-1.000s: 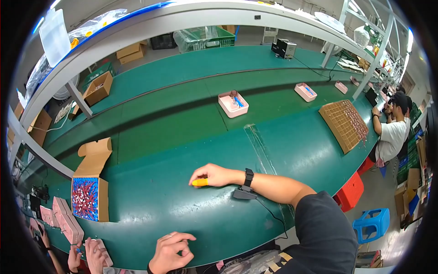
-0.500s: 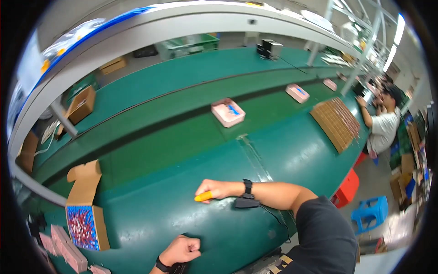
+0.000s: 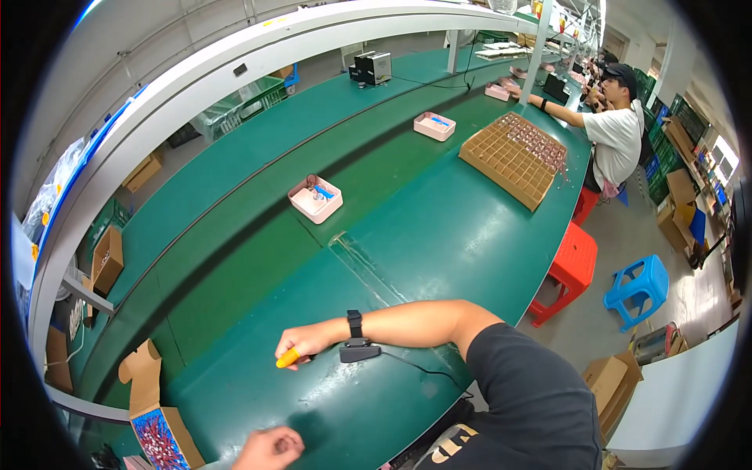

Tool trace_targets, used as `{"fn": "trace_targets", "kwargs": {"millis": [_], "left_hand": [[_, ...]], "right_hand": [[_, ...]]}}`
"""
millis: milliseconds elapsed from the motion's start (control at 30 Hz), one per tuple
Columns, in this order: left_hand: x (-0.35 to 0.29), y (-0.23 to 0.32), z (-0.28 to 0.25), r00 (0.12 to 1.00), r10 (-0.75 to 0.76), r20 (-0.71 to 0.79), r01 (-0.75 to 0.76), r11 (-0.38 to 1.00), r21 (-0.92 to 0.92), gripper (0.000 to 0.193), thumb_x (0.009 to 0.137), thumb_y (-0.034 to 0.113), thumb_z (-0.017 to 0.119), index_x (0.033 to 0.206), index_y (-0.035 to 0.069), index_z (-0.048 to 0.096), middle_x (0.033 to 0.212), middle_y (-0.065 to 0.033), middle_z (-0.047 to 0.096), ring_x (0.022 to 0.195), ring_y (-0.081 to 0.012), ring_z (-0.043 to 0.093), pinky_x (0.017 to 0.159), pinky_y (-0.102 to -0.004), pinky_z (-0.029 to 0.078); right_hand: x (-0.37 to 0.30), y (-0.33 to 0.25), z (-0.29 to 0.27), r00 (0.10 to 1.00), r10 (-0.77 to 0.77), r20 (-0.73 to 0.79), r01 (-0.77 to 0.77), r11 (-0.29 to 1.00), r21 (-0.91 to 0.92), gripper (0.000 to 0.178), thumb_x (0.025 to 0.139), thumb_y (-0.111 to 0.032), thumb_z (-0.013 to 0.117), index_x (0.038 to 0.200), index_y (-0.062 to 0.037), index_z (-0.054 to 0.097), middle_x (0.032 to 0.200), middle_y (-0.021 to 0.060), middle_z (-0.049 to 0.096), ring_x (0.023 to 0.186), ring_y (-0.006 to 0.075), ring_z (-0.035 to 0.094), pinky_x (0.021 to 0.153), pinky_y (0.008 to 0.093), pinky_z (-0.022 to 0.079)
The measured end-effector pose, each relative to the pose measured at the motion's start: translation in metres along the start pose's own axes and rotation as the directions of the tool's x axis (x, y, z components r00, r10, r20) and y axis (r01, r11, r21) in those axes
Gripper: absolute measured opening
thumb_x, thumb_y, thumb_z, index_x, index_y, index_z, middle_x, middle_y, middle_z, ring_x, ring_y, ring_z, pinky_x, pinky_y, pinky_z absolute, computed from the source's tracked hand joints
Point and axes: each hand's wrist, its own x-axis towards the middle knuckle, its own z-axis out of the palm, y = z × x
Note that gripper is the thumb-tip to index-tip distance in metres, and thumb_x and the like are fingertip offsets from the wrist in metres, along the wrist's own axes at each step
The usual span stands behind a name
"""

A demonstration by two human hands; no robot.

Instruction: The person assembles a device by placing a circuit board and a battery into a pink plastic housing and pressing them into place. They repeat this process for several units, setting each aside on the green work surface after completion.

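My right hand (image 3: 305,343) is closed in a fist just above or on the green work surface (image 3: 423,266), one digit covered by a yellow finger cot (image 3: 288,358). No object shows in it. A black strap (image 3: 355,323) and a small black device (image 3: 360,352) with a cable sit at that wrist. My left hand (image 3: 268,450) is at the lower edge, its fingers curled in with a small hollow between them and nothing visible inside. Nearest to it on the left stands an open cardboard box (image 3: 185,439) packed with red and blue small parts (image 3: 160,440).
Pink trays with blue items stand along the green belt, one nearer (image 3: 317,205), another farther (image 3: 435,126). A divided cardboard box (image 3: 501,166) lies on the right. Beyond it, a person (image 3: 619,129) sits at the bench. Red (image 3: 576,254) and blue stools (image 3: 638,286) stand beside the bench.
My view has swung to the right, so the bench things appear farther left. My left hand sits lower in view. The other person's arm is now stretched toward a far pink tray.
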Motion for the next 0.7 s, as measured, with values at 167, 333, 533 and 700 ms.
{"fn": "trace_targets", "kwargs": {"millis": [167, 333, 533, 700], "left_hand": [[0.012, 0.028, 0.017, 0.913, 0.284, -0.292, -0.278, 0.958, 0.064, 0.014, 0.085, 0.001, 0.073, 0.075, 0.002, 0.063, 0.062, -0.0025, 0.056, 0.057, -0.0166, 0.055, 0.061, -0.0330, 0.050], [0.074, -0.005, 0.025, 0.630, 0.408, -0.661, -0.362, 0.907, 0.215, 0.025, 0.086, 0.003, 0.075, 0.110, 0.000, 0.071, 0.102, -0.0151, 0.071, 0.093, -0.0285, 0.068, 0.084, -0.0373, 0.054], [0.102, 0.019, 0.067, 0.451, 0.437, -0.778, 0.090, 0.845, 0.527, 0.082, 0.085, 0.011, 0.077, 0.158, -0.002, 0.043, 0.159, -0.0270, 0.047, 0.142, -0.0453, 0.048, 0.119, -0.0525, 0.040], [0.108, -0.003, 0.076, 0.584, 0.399, -0.707, 0.017, 0.865, 0.502, 0.098, 0.086, 0.013, 0.078, 0.167, -0.004, 0.027, 0.165, -0.0297, 0.038, 0.151, -0.0485, 0.038, 0.127, -0.0539, 0.030]], "right_hand": [[0.003, -0.001, 0.003, 0.999, -0.015, 0.043, 0.020, 0.995, -0.098, 0.044, 0.109, -0.035, 0.063, 0.078, -0.0036, 0.070, 0.058, -0.0029, 0.050, 0.052, 0.0087, 0.045, 0.052, 0.0298, 0.035], [0.001, 0.007, 0.010, 0.999, 0.029, -0.017, -0.029, 0.999, 0.030, 0.049, 0.108, -0.042, 0.064, 0.078, -0.0041, 0.070, 0.058, -0.0031, 0.050, 0.054, 0.0080, 0.047, 0.052, 0.0305, 0.035], [-0.001, 0.017, 0.042, 0.998, 0.026, -0.049, -0.031, 0.992, -0.120, 0.056, 0.105, -0.048, 0.066, 0.073, -0.0026, 0.065, 0.055, 0.0035, 0.050, 0.053, 0.0149, 0.049, 0.051, 0.0362, 0.037], [-0.007, -0.006, 0.068, 0.979, -0.052, -0.198, -0.035, 0.910, -0.413, 0.056, 0.103, -0.041, 0.068, 0.067, -0.0008, 0.055, 0.054, 0.0093, 0.048, 0.051, 0.0218, 0.045, 0.052, 0.0422, 0.036]]}}
